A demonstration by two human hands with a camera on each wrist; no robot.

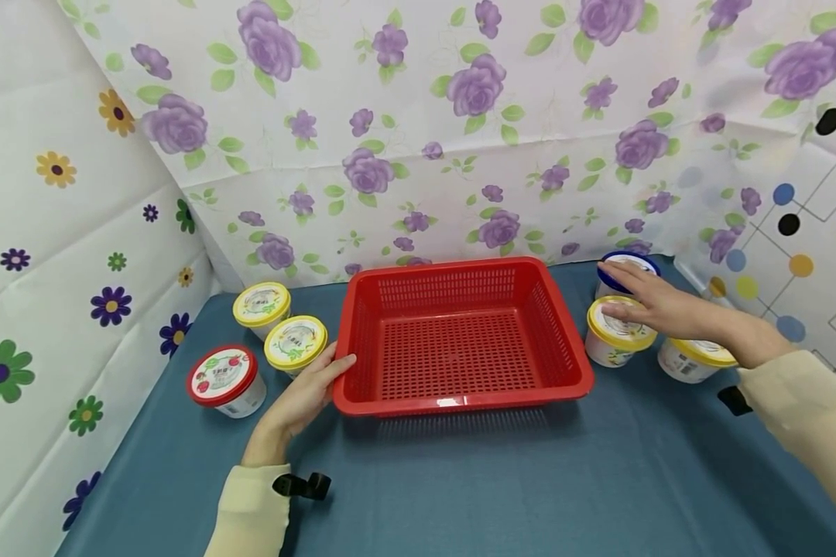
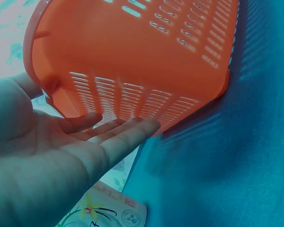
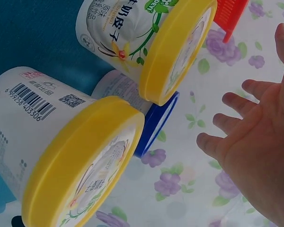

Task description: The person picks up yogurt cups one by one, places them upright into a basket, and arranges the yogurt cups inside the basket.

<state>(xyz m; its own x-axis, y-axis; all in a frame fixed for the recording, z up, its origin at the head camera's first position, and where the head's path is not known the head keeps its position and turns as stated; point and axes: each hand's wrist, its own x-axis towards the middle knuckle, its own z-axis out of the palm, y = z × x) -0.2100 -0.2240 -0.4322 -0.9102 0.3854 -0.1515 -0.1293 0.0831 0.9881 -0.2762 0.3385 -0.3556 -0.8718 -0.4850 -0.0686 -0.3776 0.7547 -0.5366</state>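
Red plastic, glossy along its thick rounded rim, makes up the shallow rectangular basket [image 1: 390, 406] in the middle of the table [image 1: 460, 495]. Its walls flare outward and are pierced with rows of narrow slots, while the floor is a fine grid of small openings. The left hand [image 1: 306, 398] grips the basket at its left end, thumb over the smooth rim and the other fingers stretched along the outside of the slotted wall.

Beside that hand sit three rounded white tubs with flat, printed lids: a red-lidded tub [image 1: 240, 401] nearest the front, a yellow-lidded tub [image 1: 296, 343] close to the knuckles, and another yellow-lidded tub [image 1: 261, 305] behind it.

Open and flat, the right hand [image 1: 651, 298] hovers over the tubs on the other side, its fingers straight and holding nothing. Under and around it stand a blue-lidded tub [image 1: 641, 263] at the back, a yellow-lidded tub [image 1: 608, 350] near the basket's right end, and one more yellow-lidded tub [image 1: 684, 367] toward the wrist. Their sides taper toward the base, and one carries a crisp black barcode.

Matte blue-green covers the table; behind hangs a creased white sheet [image 1: 418, 193] printed with purple roses. Both sleeves [image 1: 251, 503] are cream cloth.
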